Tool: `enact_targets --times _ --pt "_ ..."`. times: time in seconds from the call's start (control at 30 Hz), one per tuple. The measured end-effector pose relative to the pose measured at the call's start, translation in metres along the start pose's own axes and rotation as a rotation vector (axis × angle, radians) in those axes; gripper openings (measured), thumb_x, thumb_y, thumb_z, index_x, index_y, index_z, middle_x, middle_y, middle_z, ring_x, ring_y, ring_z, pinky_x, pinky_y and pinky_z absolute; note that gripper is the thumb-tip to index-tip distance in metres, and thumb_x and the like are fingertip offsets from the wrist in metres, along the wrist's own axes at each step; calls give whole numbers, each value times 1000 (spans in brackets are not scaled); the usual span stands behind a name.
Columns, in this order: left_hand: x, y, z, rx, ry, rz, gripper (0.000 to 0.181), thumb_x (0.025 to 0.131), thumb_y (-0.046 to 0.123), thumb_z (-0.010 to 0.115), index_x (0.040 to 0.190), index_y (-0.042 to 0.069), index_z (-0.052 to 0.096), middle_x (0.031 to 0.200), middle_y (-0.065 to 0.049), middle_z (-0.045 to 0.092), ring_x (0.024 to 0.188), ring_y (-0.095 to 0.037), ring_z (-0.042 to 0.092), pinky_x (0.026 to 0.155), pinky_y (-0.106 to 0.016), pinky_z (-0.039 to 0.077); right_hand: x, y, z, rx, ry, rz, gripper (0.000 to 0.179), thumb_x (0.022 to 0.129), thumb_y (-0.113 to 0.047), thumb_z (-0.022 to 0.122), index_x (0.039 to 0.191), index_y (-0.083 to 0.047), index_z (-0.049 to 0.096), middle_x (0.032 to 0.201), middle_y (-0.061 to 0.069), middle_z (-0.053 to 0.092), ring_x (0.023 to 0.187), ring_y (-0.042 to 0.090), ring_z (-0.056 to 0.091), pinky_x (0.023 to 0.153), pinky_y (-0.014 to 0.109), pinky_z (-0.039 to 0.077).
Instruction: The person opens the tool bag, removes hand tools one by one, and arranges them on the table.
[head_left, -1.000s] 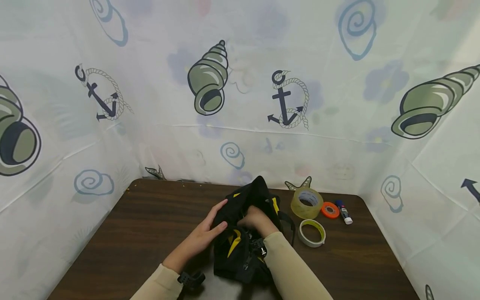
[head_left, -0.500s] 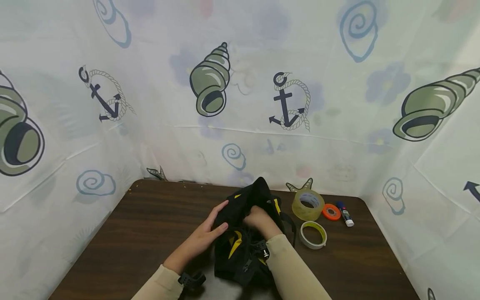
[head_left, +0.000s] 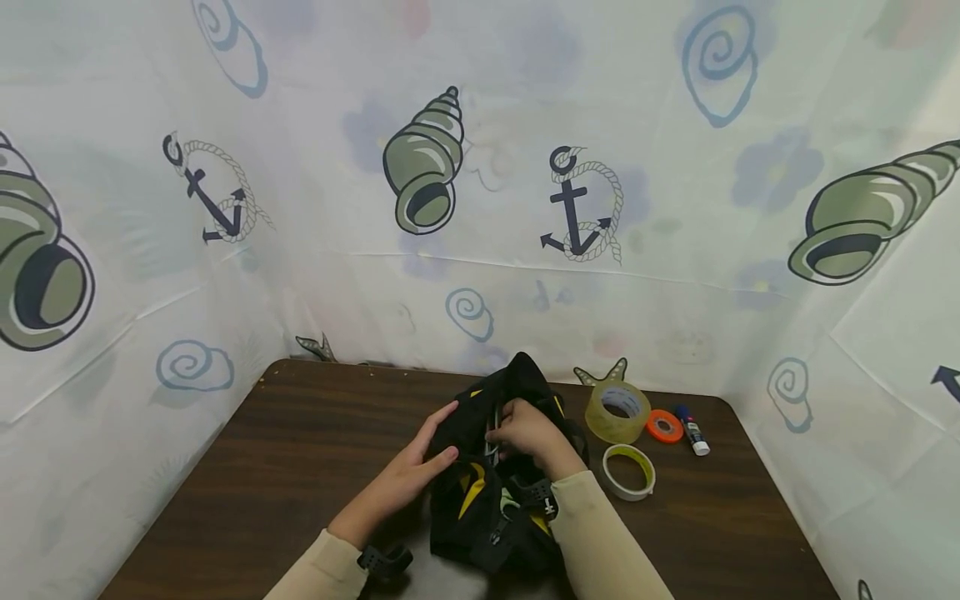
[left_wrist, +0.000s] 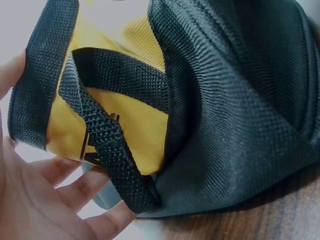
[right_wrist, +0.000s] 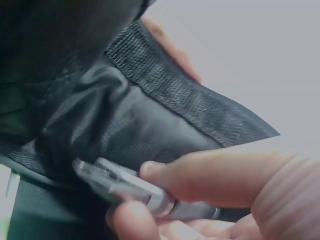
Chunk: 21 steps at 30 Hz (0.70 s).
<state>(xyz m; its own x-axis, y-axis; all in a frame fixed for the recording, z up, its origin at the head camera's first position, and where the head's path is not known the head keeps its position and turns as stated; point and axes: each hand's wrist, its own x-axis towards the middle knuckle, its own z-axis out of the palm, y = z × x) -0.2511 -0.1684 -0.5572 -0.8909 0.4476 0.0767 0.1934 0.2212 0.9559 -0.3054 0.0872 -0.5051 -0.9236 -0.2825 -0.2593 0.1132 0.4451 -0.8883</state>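
A black tool bag [head_left: 517, 379] with yellow patches stands on the table, its mouth open. My left hand [head_left: 408, 471] holds the bag's side, thumb and fingers spread along it. In the left wrist view, its fingers [left_wrist: 82, 185] bend in beside a black strap loop [left_wrist: 107, 130] on the yellow panel [left_wrist: 142, 135]. My right hand [head_left: 532, 433] is at the bag's mouth, pinching a slim silver metal tool [right_wrist: 142, 192] between thumb and fingers. The tool's exact kind is blurred. Dark lining [right_wrist: 150, 122] shows behind it in the right wrist view.
Right of the bag are a wide clear tape roll [head_left: 600, 421], a narrower pale tape roll [head_left: 611, 483], an orange tape roll [head_left: 655, 426] and a glue stick [head_left: 693, 432]. The brown table [head_left: 330, 417] meets printed curtains at the back and sides.
My right hand has drawn up and right from deep inside the bag, and a silver tool now shows in its fingers. The left hand stays on the bag's side.
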Motion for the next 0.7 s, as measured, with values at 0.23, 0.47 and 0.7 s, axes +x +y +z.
enact_targets --times 0.23,0.47,0.7 --pt "1 5 0 4 -1 2 70 116 35 55 173 47 16 184 8 8 171 -36 8 127 -82 15 -9 -6 -12 21 12 -24 70 97 -12 80 153 5 42 109 18 70 72 25 69 69 36 64" --pt "2 3 -1 10 5 11 71 115 37 56 173 46 16 184 6 11 170 -37 13 127 -81 16 -22 -15 -25 104 23 -40 75 98 -10 80 157 6 37 117 21 71 77 24 72 75 39 66" --pt "1 0 -1 9 7 7 71 115 35 55 174 45 16 184 4 12 170 -36 16 128 -79 16 -39 -20 -35 136 26 -66 72 99 -9 79 157 5 38 123 23 71 91 24 74 86 42 65"
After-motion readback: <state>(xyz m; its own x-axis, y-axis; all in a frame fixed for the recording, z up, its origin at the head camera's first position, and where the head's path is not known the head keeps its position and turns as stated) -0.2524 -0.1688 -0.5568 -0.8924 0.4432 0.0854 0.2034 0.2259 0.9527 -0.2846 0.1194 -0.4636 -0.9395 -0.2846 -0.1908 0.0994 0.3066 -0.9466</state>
